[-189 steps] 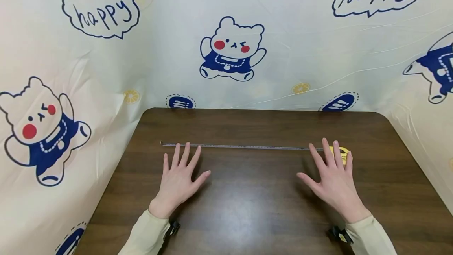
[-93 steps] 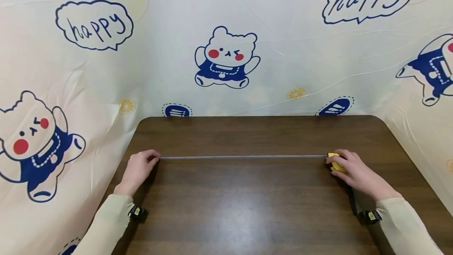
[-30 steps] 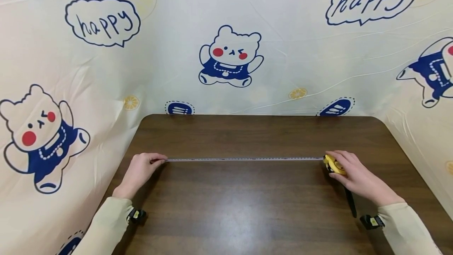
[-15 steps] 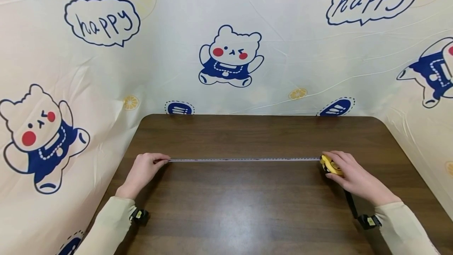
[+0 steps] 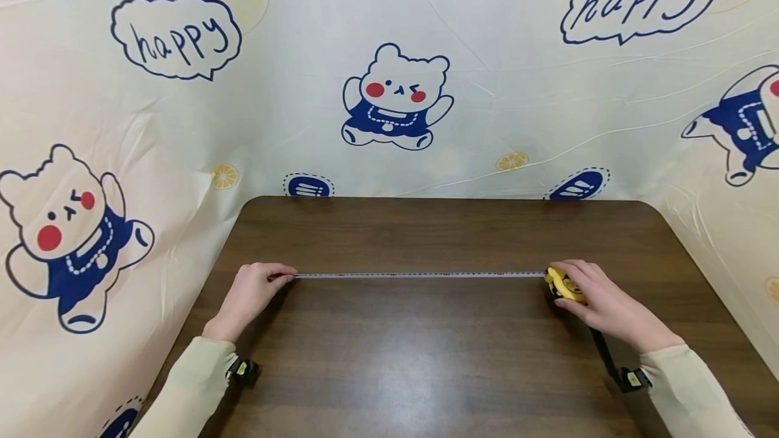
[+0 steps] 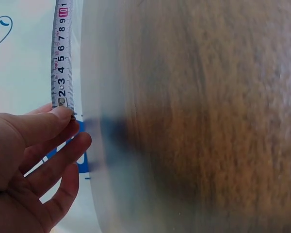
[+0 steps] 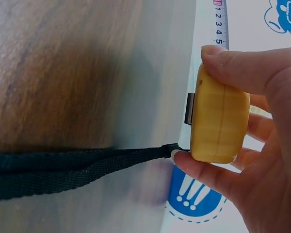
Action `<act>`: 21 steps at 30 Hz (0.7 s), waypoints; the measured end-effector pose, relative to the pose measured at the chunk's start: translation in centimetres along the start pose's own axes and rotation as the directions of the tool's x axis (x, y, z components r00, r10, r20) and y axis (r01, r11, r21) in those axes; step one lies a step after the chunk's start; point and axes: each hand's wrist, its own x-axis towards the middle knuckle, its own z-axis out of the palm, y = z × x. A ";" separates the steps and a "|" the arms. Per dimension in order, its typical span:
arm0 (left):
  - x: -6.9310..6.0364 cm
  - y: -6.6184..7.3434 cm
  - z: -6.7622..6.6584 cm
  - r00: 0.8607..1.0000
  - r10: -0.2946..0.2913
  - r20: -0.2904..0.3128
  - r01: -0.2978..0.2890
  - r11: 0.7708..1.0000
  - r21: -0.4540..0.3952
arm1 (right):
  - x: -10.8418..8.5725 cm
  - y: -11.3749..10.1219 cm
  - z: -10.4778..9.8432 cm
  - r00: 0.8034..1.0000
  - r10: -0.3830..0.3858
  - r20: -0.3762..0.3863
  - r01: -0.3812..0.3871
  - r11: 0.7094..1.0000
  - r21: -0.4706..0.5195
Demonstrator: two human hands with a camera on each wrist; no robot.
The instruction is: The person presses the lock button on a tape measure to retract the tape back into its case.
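Note:
A yellow tape measure has its pale blade drawn out straight across the far half of the table. At the blade's left end, my left hand pinches the tip between thumb and forefinger; the left wrist view shows low numbers on the blade just beyond the thumb. My right hand grips the case, and in the right wrist view the thumb lies at the end of the yellow case where the blade comes out. A black strap trails from the case.
The dark brown wooden table has rounded far corners. Behind it and at both sides hangs a white cloth printed with bears and "happy" bubbles. Black wrist devices sit at both sleeves.
Earlier, both hands were spread flat above the drawn-out tape; then they took its tip and case. Since then the hands have drawn closer together and the exposed blade has become shorter.

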 end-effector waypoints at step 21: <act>0.4 0.5 0.8 0.999 0.042 -0.001 -0.042 0.999 0.003 | 0.7 -0.4 0.3 1.000 0.008 0.030 -0.008 1.000 0.012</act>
